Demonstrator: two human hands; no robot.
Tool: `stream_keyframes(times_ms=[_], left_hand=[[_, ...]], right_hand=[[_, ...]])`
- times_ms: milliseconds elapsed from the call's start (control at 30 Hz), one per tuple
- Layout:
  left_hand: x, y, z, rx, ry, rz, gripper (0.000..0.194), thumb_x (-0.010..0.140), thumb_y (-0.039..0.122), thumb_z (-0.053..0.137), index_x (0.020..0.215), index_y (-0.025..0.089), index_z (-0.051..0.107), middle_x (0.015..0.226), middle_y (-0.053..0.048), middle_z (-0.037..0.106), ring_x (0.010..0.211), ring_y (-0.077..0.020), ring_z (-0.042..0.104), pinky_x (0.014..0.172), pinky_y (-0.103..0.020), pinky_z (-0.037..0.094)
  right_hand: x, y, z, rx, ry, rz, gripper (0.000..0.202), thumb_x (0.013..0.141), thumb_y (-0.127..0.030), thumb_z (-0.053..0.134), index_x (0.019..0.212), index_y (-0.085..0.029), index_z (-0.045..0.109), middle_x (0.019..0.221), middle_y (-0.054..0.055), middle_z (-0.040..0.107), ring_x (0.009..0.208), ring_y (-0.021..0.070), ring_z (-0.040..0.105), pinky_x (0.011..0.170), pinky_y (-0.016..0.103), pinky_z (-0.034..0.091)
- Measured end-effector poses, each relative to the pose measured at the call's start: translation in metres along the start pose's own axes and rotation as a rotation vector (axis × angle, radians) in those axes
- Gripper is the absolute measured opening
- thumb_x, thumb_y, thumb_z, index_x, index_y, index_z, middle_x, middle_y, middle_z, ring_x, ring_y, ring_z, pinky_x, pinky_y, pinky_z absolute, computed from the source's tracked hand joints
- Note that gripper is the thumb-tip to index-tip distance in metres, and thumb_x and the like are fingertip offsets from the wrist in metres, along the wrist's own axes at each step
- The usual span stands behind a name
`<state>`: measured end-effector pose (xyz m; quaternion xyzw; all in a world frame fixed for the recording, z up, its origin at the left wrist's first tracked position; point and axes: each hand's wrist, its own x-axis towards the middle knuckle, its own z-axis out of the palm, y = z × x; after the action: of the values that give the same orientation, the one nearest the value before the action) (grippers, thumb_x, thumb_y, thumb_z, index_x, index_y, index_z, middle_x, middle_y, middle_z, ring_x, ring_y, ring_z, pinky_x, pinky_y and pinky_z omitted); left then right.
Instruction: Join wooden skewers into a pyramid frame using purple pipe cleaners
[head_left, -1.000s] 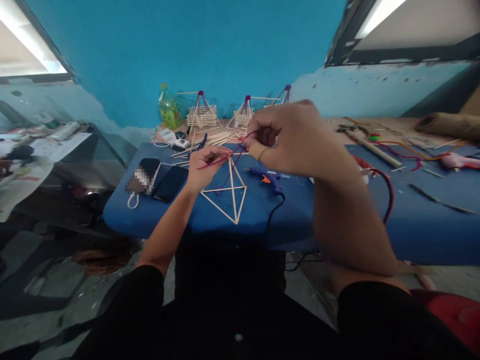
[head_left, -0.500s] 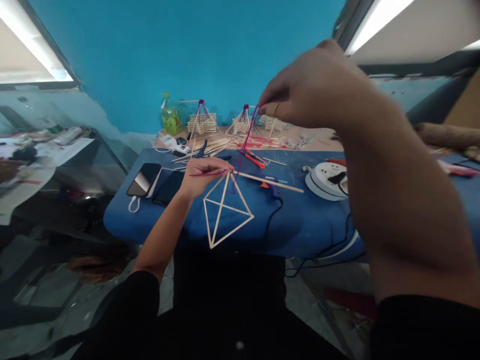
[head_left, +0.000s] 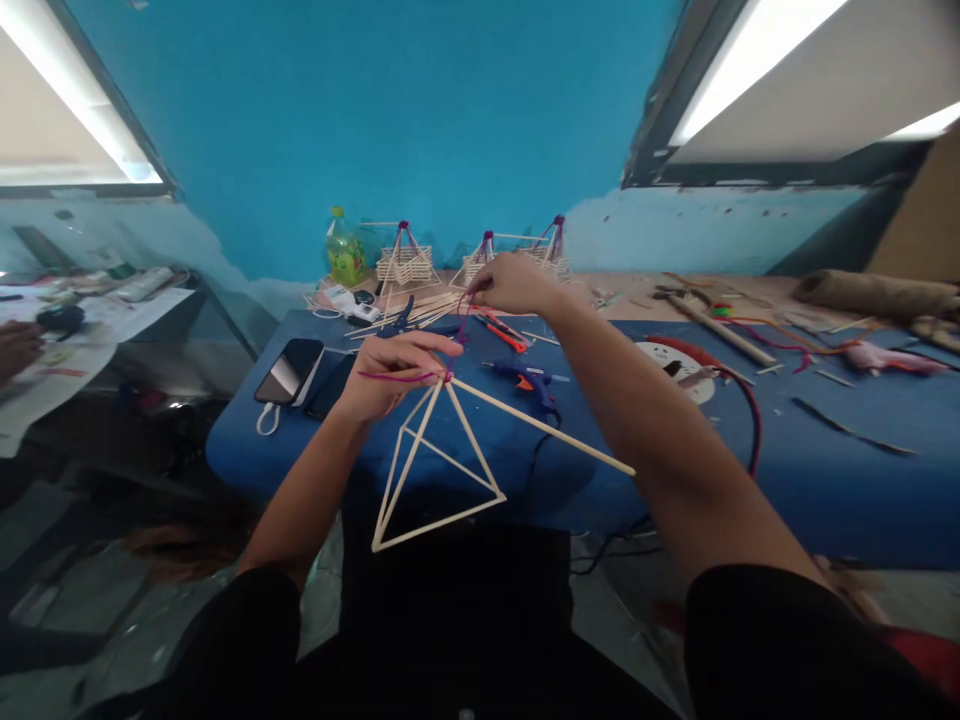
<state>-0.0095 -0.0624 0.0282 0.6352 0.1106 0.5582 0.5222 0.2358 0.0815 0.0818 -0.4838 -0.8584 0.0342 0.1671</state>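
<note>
My left hand (head_left: 397,370) pinches the top of a pyramid frame of thin wooden sticks (head_left: 472,445), which hangs tilted in front of the table's edge. One longer stick (head_left: 544,427) juts from the apex toward the right. Purple yarn (head_left: 448,377) is wound about the apex, and a loose end trails left across my fingers. Above and a little to the right, my right hand (head_left: 510,283) has its fingers closed on the other length of the yarn, which loops slackly down to the apex. Its fingertips are partly hidden.
On the blue table (head_left: 600,490) lie a phone (head_left: 291,368), a blue glue gun (head_left: 525,378), a red cutter (head_left: 504,333) and a white round spool (head_left: 686,372). Behind stand a bottle (head_left: 345,250) and finished stick models (head_left: 405,262). Another person's hand (head_left: 16,345) is far left.
My right hand has come down from high on the right, and the yarn has gone from stretched to slack. The pyramid frame has dropped slightly and its long stick slopes more steeply.
</note>
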Motion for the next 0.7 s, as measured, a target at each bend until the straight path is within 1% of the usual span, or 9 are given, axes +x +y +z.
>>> stream_keyframes(times_ms=[100, 200, 267, 300, 367, 467, 533, 600, 700], left_hand=[[0.0, 0.002, 0.002, 0.017, 0.03, -0.026, 0.025, 0.071, 0.047, 0.107, 0.077, 0.029, 0.09, 0.092, -0.007, 0.086, 0.07, -0.0175, 0.08, 0.072, -0.032, 0.072], [0.004, -0.001, -0.001, 0.07, 0.1, -0.015, 0.033, 0.067, 0.05, 0.108, 0.074, 0.026, 0.088, 0.085, -0.006, 0.084, 0.075, -0.0195, 0.081, 0.073, -0.032, 0.071], [0.007, -0.004, -0.008, 0.096, 0.169, -0.004, 0.035, 0.065, 0.051, 0.109, 0.075, 0.026, 0.088, 0.086, -0.006, 0.084, 0.08, -0.0195, 0.082, 0.078, -0.033, 0.071], [0.009, -0.007, -0.012, 0.103, 0.204, -0.001, 0.036, 0.064, 0.051, 0.109, 0.077, 0.026, 0.088, 0.087, -0.005, 0.085, 0.081, -0.0189, 0.082, 0.08, -0.033, 0.071], [0.012, -0.012, -0.021, 0.119, 0.264, 0.009, 0.037, 0.064, 0.051, 0.109, 0.08, 0.026, 0.088, 0.089, -0.004, 0.085, 0.083, -0.0177, 0.082, 0.084, -0.033, 0.071], [0.015, -0.018, -0.031, 0.161, 0.322, 0.051, 0.038, 0.065, 0.052, 0.109, 0.082, 0.026, 0.089, 0.089, -0.004, 0.086, 0.085, -0.018, 0.082, 0.086, -0.034, 0.07], [0.017, -0.022, -0.033, 0.187, 0.351, 0.08, 0.038, 0.065, 0.052, 0.109, 0.083, 0.026, 0.089, 0.089, -0.004, 0.086, 0.086, -0.0186, 0.083, 0.085, -0.033, 0.07], [0.019, -0.025, -0.031, 0.194, 0.373, 0.095, 0.037, 0.065, 0.052, 0.109, 0.083, 0.026, 0.09, 0.089, -0.003, 0.086, 0.085, -0.0183, 0.083, 0.082, -0.031, 0.069], [0.02, -0.027, -0.023, 0.2, 0.38, 0.097, 0.037, 0.064, 0.054, 0.108, 0.083, 0.027, 0.09, 0.088, -0.002, 0.086, 0.084, -0.0184, 0.083, 0.079, -0.031, 0.069]], right_hand=[[0.01, 0.002, 0.021, 0.165, -0.026, -0.033, 0.023, 0.073, -0.007, 0.079, 0.089, -0.019, 0.089, 0.083, 0.008, 0.084, 0.081, 0.0238, 0.075, 0.086, 0.039, 0.056], [0.011, 0.0, 0.027, 0.315, -0.199, -0.058, 0.046, 0.064, -0.003, 0.08, 0.105, -0.023, 0.089, 0.082, 0.003, 0.084, 0.074, 0.0216, 0.073, 0.075, 0.036, 0.055], [0.002, -0.001, 0.021, 0.356, -0.24, -0.031, 0.055, 0.064, -0.004, 0.079, 0.115, -0.023, 0.087, 0.079, 0.001, 0.083, 0.069, 0.0204, 0.072, 0.068, 0.033, 0.052], [-0.006, 0.0, 0.017, 0.388, -0.189, -0.004, 0.054, 0.066, -0.005, 0.079, 0.116, -0.022, 0.086, 0.077, 0.001, 0.082, 0.067, 0.0194, 0.071, 0.066, 0.032, 0.051], [-0.028, 0.0, 0.011, 0.499, 0.051, 0.059, 0.041, 0.072, -0.009, 0.077, 0.111, -0.021, 0.084, 0.073, 0.0, 0.08, 0.065, 0.0169, 0.069, 0.063, 0.03, 0.049], [-0.076, -0.008, 0.017, 0.652, 0.405, 0.17, 0.008, 0.091, -0.026, 0.069, 0.09, -0.022, 0.075, 0.066, -0.002, 0.07, 0.055, 0.0137, 0.057, 0.056, 0.029, 0.045], [-0.113, -0.024, 0.031, 0.665, 0.539, 0.208, 0.022, 0.096, -0.035, 0.069, 0.077, -0.025, 0.067, 0.06, -0.002, 0.062, 0.053, 0.0145, 0.049, 0.052, 0.031, 0.039], [-0.145, -0.052, 0.047, 0.672, 0.607, 0.21, 0.024, 0.096, -0.037, 0.07, 0.075, -0.027, 0.067, 0.061, 0.0, 0.066, 0.053, 0.0171, 0.053, 0.053, 0.034, 0.043], [-0.172, -0.099, 0.067, 0.734, 0.509, 0.118, 0.022, 0.104, -0.038, 0.062, 0.095, -0.028, 0.08, 0.094, 0.004, 0.085, 0.077, 0.0245, 0.077, 0.068, 0.04, 0.061]])
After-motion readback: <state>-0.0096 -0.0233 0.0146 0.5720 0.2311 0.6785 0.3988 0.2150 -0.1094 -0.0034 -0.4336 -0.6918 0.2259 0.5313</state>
